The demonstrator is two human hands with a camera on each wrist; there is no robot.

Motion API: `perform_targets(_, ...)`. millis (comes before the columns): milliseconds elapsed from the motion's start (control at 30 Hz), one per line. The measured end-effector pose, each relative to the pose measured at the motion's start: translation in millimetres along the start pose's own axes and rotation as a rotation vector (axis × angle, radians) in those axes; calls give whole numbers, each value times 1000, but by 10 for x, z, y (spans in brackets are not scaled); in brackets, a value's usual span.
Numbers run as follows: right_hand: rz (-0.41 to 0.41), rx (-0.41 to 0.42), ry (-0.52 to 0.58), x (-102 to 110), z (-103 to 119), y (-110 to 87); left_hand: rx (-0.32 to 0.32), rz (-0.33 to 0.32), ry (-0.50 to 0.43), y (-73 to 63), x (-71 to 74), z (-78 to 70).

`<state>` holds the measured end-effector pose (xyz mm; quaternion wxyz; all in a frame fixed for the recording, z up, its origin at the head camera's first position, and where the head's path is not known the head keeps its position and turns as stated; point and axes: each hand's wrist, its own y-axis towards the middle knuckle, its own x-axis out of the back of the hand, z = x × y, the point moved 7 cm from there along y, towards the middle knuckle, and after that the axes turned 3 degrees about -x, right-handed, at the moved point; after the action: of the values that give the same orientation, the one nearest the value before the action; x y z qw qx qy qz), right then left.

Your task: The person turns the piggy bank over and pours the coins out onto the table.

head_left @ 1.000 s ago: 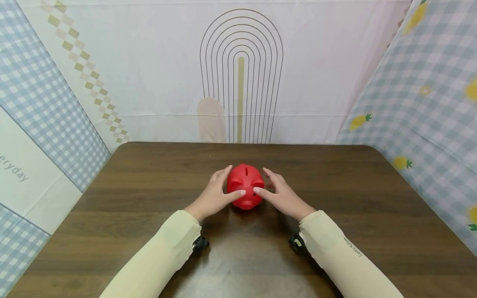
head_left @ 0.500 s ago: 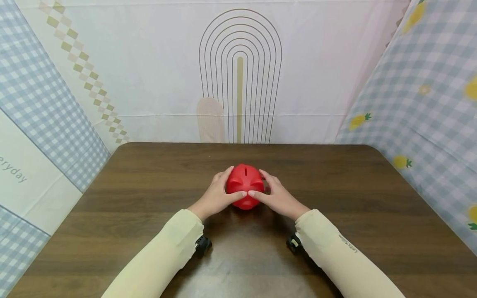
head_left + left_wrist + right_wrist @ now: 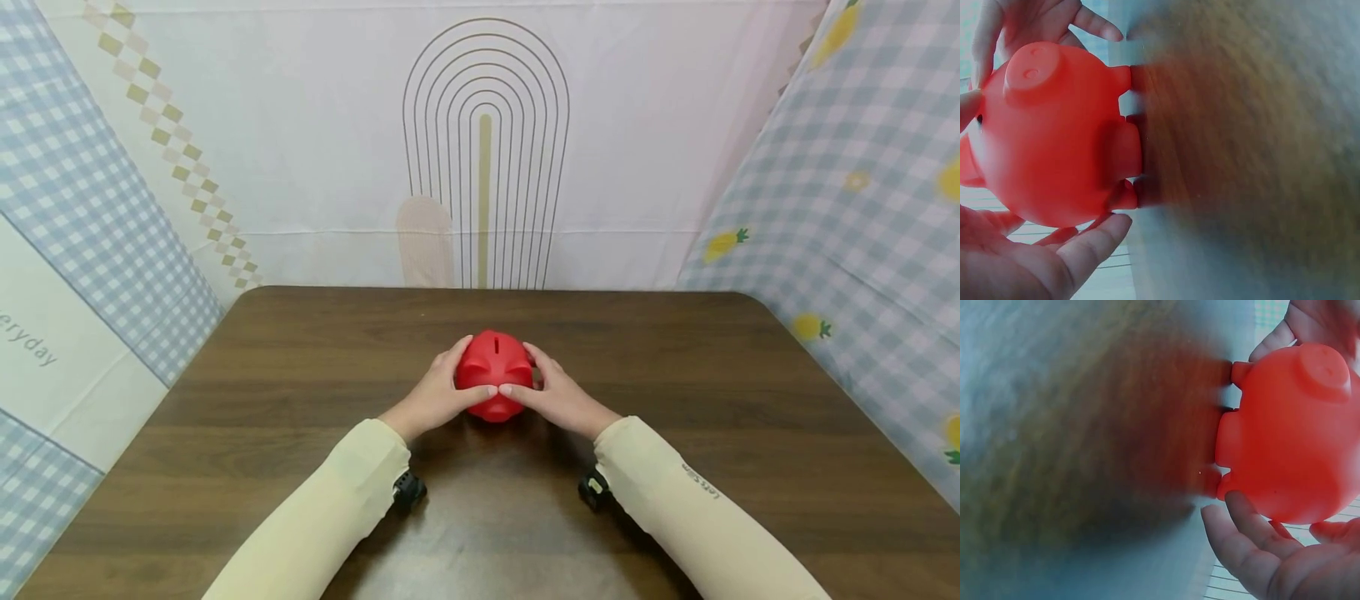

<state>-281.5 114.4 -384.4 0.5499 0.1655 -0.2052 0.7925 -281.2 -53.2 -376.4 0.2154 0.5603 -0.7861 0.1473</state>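
Note:
A red piggy bank stands upright on its feet on the brown wooden table, coin slot on top and snout toward me. My left hand holds its left side and my right hand its right side. Both thumbs lie across the face above the snout, their tips nearly meeting and covering the eyes. The wrist views show fingers curved around the sides of the piggy bank, with its feet against the tabletop. Some fingertips behind the body are hidden.
The wooden table extends around the hands to rounded far corners. A white cloth with arch lines hangs behind it, and blue checked cloths flank both sides. Dark wrist devices sit below both sleeves.
Over the last second my right hand has moved left onto the piggy bank, its thumb coming close to the left thumb. The left hand has closed in slightly; the piggy bank stays in place.

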Motion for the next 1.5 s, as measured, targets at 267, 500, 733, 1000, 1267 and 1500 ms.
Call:
perform_targets(267,33,-8,3,19,-8,15,2,16,-13,29,0,17)
perform_targets(500,40,7,11,17,-15,35,-13,23,-7,49,-11,31)
perform_targets(733,59,16,34,5,-9,44,-15,31,-11,43,-19,39)
perform_targets(1000,51,2,48,-13,-20,46,-38,13,-81,55,-26,52)
perform_targets(1267,36,36,44,-20,3,22,-54,-5,-89,32,-18,41)
perform_targets(1500,12,38,20,1,29,8,-74,-29,-99,15,9,14)
